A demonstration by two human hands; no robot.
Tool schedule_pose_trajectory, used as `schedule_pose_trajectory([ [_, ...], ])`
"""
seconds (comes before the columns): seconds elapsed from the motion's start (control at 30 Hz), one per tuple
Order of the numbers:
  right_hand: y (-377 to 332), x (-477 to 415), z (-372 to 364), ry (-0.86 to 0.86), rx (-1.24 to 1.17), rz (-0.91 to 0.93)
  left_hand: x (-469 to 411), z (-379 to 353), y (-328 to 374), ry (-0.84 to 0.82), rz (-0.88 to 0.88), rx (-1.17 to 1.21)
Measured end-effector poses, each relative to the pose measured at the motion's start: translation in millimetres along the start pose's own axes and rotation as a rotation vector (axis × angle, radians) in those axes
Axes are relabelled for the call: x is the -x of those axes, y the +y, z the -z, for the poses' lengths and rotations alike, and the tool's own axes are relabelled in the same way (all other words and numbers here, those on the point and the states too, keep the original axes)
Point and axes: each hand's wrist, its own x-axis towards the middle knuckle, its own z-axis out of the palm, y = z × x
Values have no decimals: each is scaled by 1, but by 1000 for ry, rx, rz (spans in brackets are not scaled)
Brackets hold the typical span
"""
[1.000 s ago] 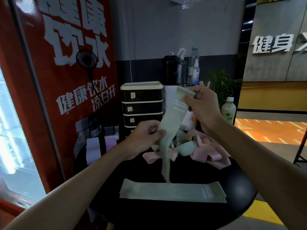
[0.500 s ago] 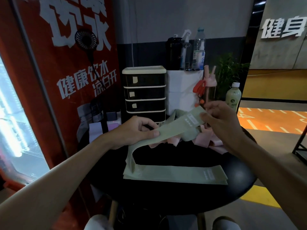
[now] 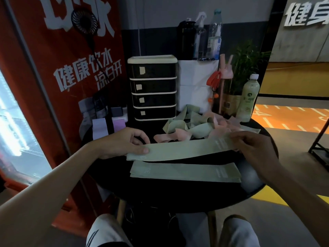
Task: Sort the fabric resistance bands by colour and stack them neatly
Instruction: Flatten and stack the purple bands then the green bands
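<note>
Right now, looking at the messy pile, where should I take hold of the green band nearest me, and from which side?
Pinch that green band at its raised curl, from above and the near side, with the right hand once the held band is down. The curl stands clear of the pink band beside it; its far end seems buried in the pile, so lift slowly.

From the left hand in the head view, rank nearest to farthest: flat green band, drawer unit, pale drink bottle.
1. flat green band, on the table just in front of the left hand.
2. drawer unit, behind it.
3. pale drink bottle, far right.
</note>
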Motion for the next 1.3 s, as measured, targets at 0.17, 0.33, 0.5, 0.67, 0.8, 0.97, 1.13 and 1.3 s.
schedule_pose_trajectory([
  [0.17, 22, 17, 4, -110, 189, 37, 2, -10, -19, 221, -64, -167],
  [0.33, 35, 26, 2, -185, 278, 60, 2, -22, -33, 351, -151, -182],
  [0.5, 41, 31, 6, -195, 328, 115, 1, -27, -46, 381, -181, -230],
  [0.67, 45, 35, 7, -185, 351, 164, 1, -35, -54, 395, -193, -277],
  [0.8, 53, 37, 9, -195, 370, 197, 5, -44, -57, 459, -218, -375],
  [0.97, 65, 37, 13, -227, 346, 192, 16, -41, -71, 361, -271, -321],
  [1.13, 64, 36, 20, -396, 375, 125, 18, -40, -88, 254, -275, -239],
  [1.3, 71, 34, 21, -407, 343, 126, 17, -36, -90, 247, -273, -219],
])
